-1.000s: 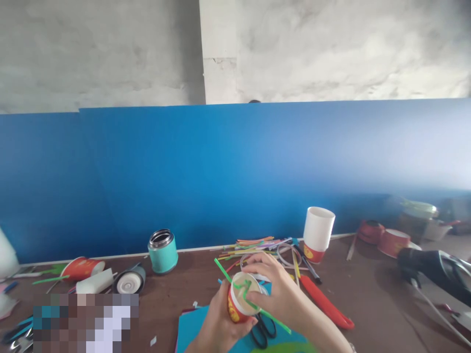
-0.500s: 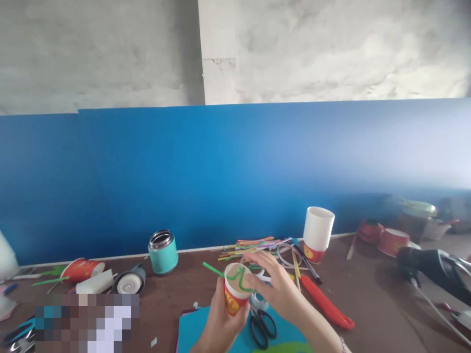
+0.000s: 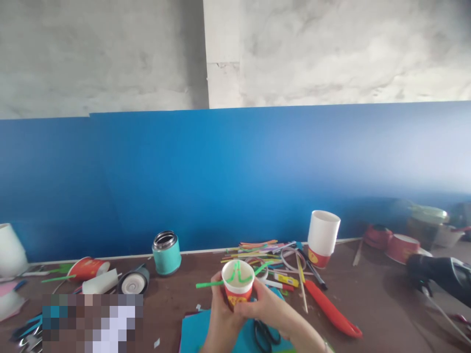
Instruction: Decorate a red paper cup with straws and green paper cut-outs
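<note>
A red and white paper cup point(image 3: 238, 293) is held upright between both hands, above blue paper. My left hand point(image 3: 221, 314) wraps the cup's left side, and my right hand point(image 3: 262, 306) closes round its right side with the thumb across the front. Green straws point(image 3: 209, 284) poke out of the cup wall on the left and right, and bent green pieces show inside it. Below the right hand lie black-handled scissors point(image 3: 264, 338) on the blue paper point(image 3: 195, 328), partly hidden by the forearm.
Behind the cup lies a pile of coloured straws point(image 3: 253, 249). Stacked paper cups point(image 3: 324, 238) and a red box cutter point(image 3: 331, 309) are to the right. A teal jar point(image 3: 167, 254), its dark lid point(image 3: 133, 284) and a tipped red cup point(image 3: 88, 269) are left. A black tool point(image 3: 437, 274) lies far right.
My right hand has come down from the cup's rim to grip its right side. The cup now stands more upright, with a green straw showing out its right side.
</note>
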A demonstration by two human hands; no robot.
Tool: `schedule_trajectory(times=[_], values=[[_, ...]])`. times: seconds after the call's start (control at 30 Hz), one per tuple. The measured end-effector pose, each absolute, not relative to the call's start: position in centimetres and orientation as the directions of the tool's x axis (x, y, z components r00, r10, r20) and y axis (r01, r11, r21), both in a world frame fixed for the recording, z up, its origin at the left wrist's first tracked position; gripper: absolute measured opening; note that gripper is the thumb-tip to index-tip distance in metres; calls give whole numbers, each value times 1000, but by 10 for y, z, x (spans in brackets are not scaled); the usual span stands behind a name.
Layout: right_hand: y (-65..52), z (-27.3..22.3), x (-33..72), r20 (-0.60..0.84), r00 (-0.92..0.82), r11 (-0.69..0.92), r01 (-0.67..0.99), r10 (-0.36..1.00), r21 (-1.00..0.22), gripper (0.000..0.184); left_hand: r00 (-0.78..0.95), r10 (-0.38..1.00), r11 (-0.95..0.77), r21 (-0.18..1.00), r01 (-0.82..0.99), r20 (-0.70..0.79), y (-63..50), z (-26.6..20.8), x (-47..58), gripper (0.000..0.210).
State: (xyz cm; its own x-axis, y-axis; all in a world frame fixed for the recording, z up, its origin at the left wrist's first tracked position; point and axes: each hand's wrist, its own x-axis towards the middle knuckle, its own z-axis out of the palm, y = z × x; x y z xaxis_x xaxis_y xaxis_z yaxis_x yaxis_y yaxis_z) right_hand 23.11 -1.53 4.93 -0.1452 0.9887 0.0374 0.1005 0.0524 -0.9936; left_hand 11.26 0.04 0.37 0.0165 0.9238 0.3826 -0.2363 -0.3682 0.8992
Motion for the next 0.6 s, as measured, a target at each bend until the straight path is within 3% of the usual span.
schedule_trajectory(times=[0.1, 0.2, 0.33, 0.6], values=[[-16, 53, 226, 58, -148, 64, 40, 987, -997, 42, 26, 901, -420, 883, -210, 434, 2, 6, 107, 63], [-12, 57, 231, 115, -35, 116, 57, 993, -992, 41, -11, 903, -411, 853, -323, 430, 8, 17, 95, 50], [-8, 56, 237, 117, 22, 111, 188, 993, -976, 34, -1, 936, -349, 927, -139, 352, 10, 34, 82, 29], [-9, 53, 239, 76, -82, 88, 157, 994, -984, 27, 64, 943, -323, 944, -63, 327, 9, 36, 83, 31]])
